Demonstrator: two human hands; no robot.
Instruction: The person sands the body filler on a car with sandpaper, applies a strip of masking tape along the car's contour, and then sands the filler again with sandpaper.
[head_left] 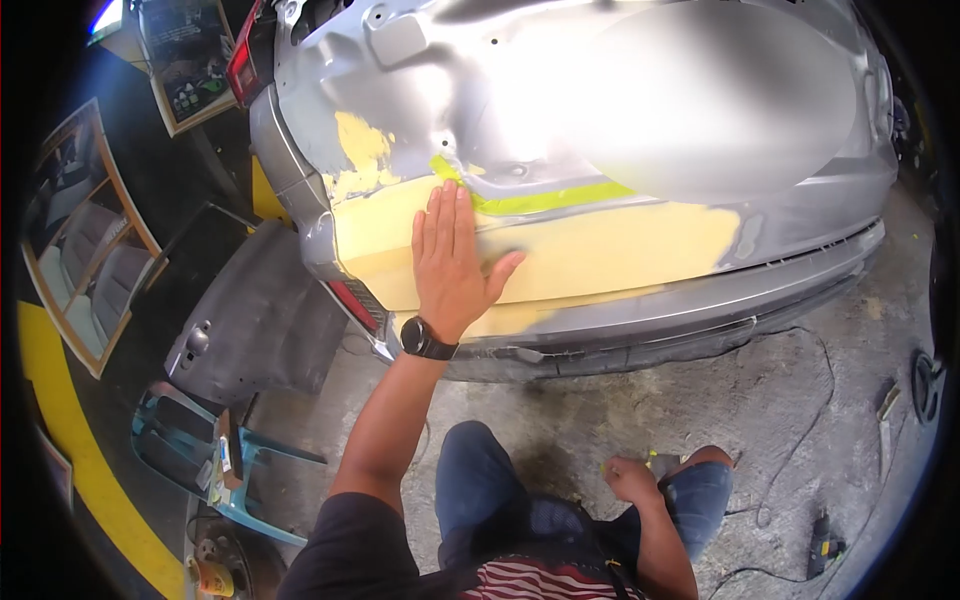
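Observation:
My left hand [447, 262], with a black watch [427, 340] on its wrist, lies flat on the yellow filler [620, 245] across the rear panel of a silver vehicle [390, 90]. Its fingers are stretched out and the thumb points to the right. Just past the fingertips runs a strip of yellow-green masking tape [555, 199], bent at its left end. My right hand [632, 480] is closed beside my right knee. A bit of yellowish and grey shows around it, too small to make out.
A grey loose panel [265, 310] leans at left, near a blue plastic chair [265, 480] with items on it. Framed pictures [85, 240] stand along the left. Black cables [825, 400] and a power tool [822, 545] lie on the concrete floor [650, 410].

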